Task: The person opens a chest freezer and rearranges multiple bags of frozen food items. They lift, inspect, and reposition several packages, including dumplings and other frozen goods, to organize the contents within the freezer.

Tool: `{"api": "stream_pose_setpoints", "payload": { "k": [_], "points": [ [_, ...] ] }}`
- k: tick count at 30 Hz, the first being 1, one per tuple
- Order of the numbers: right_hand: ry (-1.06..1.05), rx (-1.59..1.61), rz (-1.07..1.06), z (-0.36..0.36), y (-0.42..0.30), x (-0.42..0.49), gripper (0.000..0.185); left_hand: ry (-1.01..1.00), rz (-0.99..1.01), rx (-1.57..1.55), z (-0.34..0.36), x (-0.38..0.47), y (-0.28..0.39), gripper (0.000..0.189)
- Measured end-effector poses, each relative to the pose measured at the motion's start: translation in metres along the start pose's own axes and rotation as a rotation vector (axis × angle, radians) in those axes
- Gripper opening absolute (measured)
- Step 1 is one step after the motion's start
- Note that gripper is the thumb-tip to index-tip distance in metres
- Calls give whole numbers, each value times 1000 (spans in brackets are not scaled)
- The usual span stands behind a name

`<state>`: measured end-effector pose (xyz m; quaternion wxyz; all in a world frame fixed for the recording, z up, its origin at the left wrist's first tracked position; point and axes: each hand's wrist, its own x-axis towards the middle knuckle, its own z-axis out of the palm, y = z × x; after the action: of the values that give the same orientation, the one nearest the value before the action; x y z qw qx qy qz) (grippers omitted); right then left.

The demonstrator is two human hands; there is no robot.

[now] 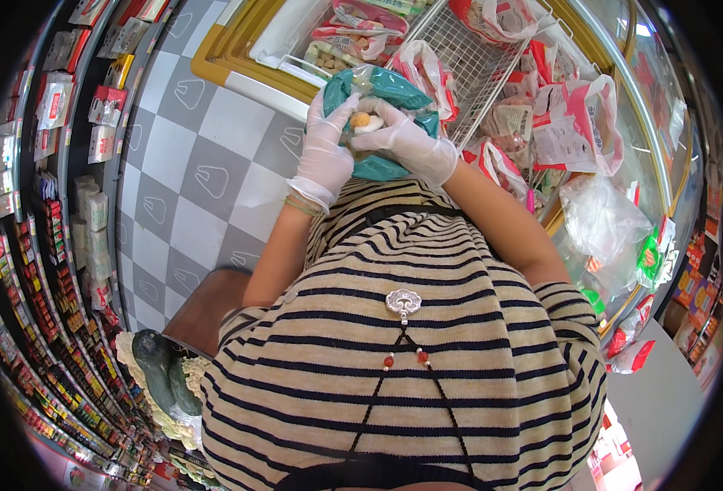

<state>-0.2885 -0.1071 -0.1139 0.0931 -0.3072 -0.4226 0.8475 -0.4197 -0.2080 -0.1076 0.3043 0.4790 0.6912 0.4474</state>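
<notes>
Both my hands wear thin translucent gloves and meet at a teal plastic bag [392,86] held just above the freezer's near edge. My left hand [329,138] grips the bag's left side. My right hand [398,135] is on its other side, the fingers curled in around small round pieces of food, one orange and white [366,123]. The bag's lower part shows below my fingers. What lies deeper inside is hidden by the gloves and the plastic.
An open chest freezer [220,55] with a white wire basket [459,46] holds several red-and-white food bags [576,123]. Clear plastic bags [604,215] lie on its right side. Stocked shelves [61,245] stand at left; dark green gourds [153,365] lie at lower left.
</notes>
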Motion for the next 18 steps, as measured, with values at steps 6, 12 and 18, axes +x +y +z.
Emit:
{"api": "stream_pose_setpoints", "payload": {
  "k": [6, 12, 18],
  "points": [
    [92, -158, 29, -11, 25, 20, 51, -17, -46, 12, 0, -3, -3, 79],
    [155, -512, -94, -14, 38, 23, 41, -11, -57, 14, 0, -6, -2, 82],
    [213, -1095, -266, -6, 29, 31, 35, -27, -74, 15, 5, -11, -7, 82]
  ]
}}
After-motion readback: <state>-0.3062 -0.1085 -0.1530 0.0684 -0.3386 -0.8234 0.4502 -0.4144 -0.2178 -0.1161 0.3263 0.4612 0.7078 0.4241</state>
